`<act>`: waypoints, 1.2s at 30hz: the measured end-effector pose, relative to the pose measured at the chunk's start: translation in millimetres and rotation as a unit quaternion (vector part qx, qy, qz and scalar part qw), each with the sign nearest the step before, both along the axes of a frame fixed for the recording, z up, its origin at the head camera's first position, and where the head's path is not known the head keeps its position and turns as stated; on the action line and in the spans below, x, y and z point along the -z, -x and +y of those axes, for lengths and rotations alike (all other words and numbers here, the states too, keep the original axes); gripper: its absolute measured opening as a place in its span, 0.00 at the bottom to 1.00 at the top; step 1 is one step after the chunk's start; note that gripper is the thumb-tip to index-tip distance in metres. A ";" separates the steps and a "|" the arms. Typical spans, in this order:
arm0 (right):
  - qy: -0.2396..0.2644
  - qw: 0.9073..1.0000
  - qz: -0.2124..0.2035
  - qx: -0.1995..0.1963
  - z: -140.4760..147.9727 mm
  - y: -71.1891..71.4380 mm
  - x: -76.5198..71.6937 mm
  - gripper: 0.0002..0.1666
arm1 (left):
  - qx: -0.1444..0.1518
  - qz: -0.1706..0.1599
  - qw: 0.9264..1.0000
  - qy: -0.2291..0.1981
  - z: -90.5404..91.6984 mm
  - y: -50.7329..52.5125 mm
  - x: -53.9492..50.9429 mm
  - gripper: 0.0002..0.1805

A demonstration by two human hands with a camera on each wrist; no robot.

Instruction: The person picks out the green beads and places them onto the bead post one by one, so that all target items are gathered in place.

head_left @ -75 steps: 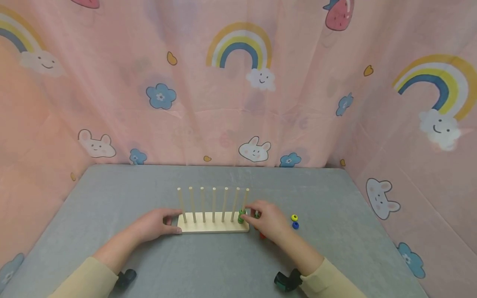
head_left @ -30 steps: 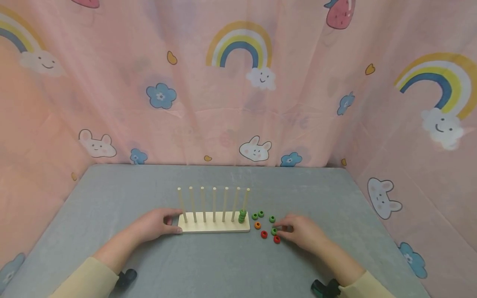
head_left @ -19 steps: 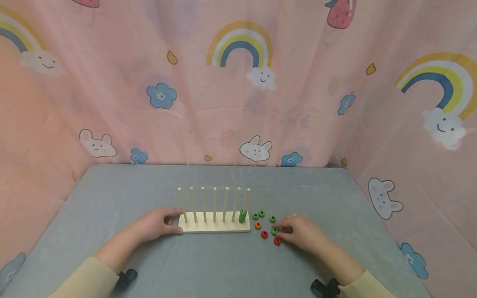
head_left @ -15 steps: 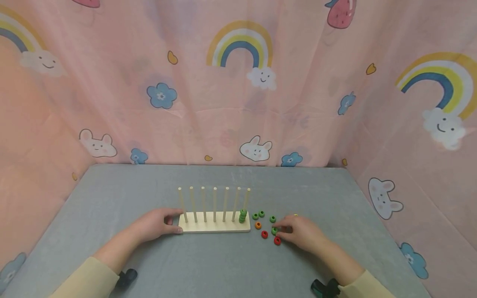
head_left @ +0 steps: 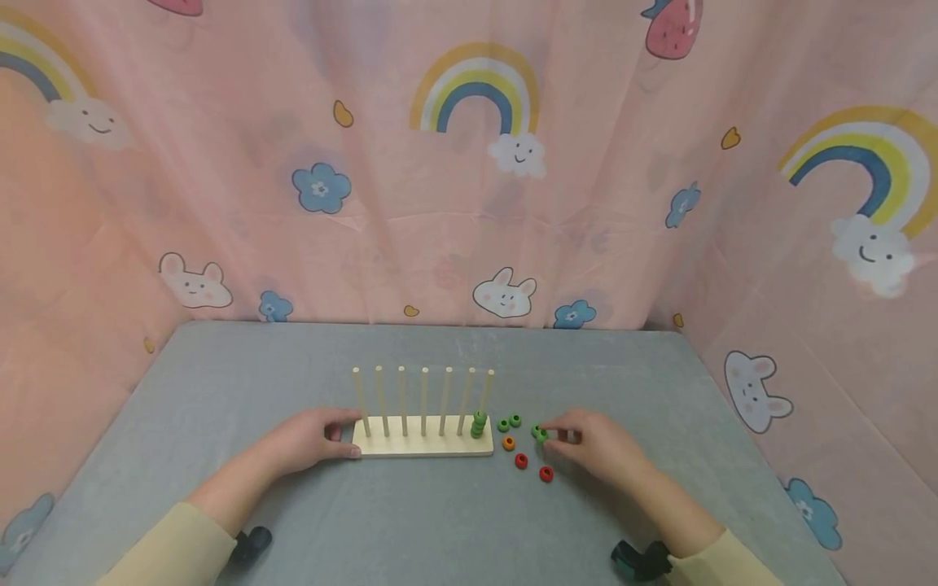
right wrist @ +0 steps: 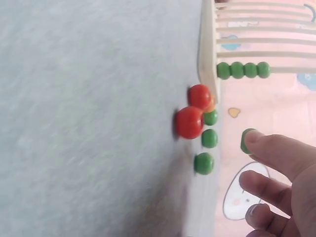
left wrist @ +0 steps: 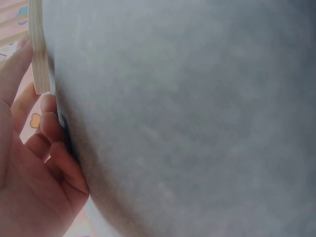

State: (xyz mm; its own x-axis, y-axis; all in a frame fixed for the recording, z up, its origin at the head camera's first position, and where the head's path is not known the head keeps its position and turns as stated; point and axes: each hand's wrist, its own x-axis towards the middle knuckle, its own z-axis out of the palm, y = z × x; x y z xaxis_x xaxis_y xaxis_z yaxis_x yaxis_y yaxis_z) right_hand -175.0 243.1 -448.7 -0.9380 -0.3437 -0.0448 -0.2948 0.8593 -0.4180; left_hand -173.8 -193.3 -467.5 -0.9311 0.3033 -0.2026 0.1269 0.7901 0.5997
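A pale wooden peg rack (head_left: 421,446) with a row of upright pegs stands on the table. Its rightmost peg bears several stacked green beads (right wrist: 244,70). My left hand (head_left: 311,441) grips the rack's left end between thumb and fingers. To the right of the rack, my right hand (head_left: 597,446) pinches a green bead (right wrist: 245,141) between thumb and forefinger, raised off the table. Loose green beads (head_left: 515,421) lie between the rack and that hand, with an orange bead (head_left: 509,443) and two red beads (head_left: 545,474) nearer the front.
A grey cloth-covered table (head_left: 410,521) spreads under everything. Behind it and at both sides hangs a pink curtain (head_left: 410,244) with rainbows and animal faces. Dark wrist devices (head_left: 641,561) sit at the sleeves.
My right hand left the peg, moved right to the loose beads and has now lifted a green one slightly. Yellow and blue beads seen earlier are hidden. The left hand has stayed at the rack.
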 end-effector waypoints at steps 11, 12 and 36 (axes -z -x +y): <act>0.065 0.996 0.060 0.007 -25.3 2.9 -18.5 0.17 | 0.000 0.001 1.000 -0.006 -0.3 1.5 0.2 0.33; 0.075 0.995 0.069 0.008 -28.3 2.9 -20.1 0.17 | 0.000 0.001 1.000 -0.005 -0.2 1.4 0.2 0.33; 0.231 0.959 0.165 0.027 -73.6 2.2 -58.4 0.15 | -0.004 0.000 1.000 -0.004 1.0 -1.3 -2.2 0.33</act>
